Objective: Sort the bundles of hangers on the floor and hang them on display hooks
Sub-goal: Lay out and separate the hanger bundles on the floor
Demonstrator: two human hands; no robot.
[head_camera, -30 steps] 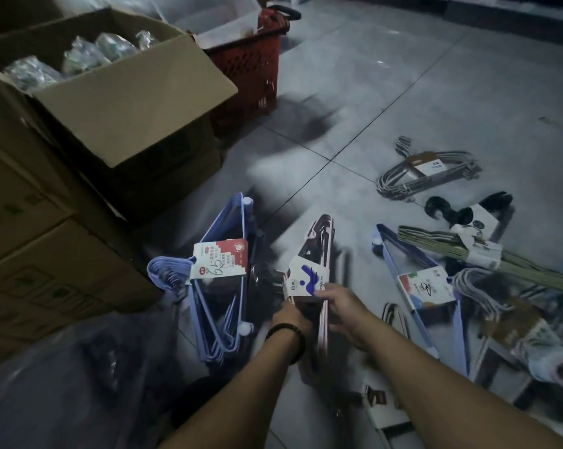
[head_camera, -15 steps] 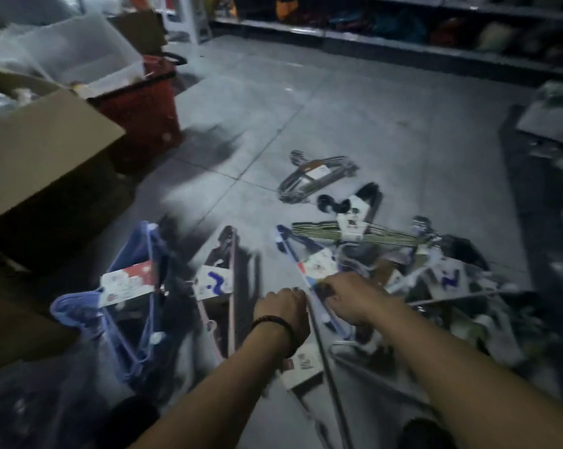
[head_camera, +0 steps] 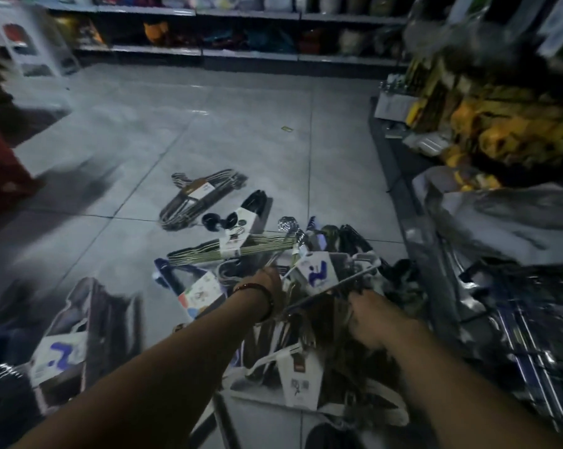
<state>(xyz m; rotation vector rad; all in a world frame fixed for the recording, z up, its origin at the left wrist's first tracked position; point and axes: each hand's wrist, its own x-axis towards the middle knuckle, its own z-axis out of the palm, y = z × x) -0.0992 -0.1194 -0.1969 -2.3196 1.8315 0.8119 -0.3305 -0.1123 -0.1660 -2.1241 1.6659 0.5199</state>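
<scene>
Dim shop aisle, motion blur throughout. Sorting was under way: nothing hung yet, and no display hooks could be made out. The right hand (head_camera: pixel 367 317) had its fingers curled round the dark lower end of a greyish hanger bundle with a white card marked by a blue squiggle (head_camera: pixel 317 273). It held the bundle tilted up off the tangled heap of hangers (head_camera: pixel 345 244), probably to free it from its neighbours. The left hand (head_camera: pixel 269 278), with a dark beaded bracelet (head_camera: pixel 264 301) at the wrist, reached fingers-down into the heap just beside that bundle; whether it gripped anything I could not tell. Sorted bundles lay on the grey tiled floor (head_camera: pixel 257 150), one kind per spot: a grey wire hanger bundle (head_camera: pixel 197 197), a black hanger bundle with a white card (head_camera: pixel 241 218), an olive-green thin hanger bundle (head_camera: pixel 235 251) and a blue hanger bundle with a coloured card (head_camera: pixel 196 291). A second squiggle-card bundle (head_camera: pixel 76 338) stood at far left, likely where the lifted one belonged.
</scene>
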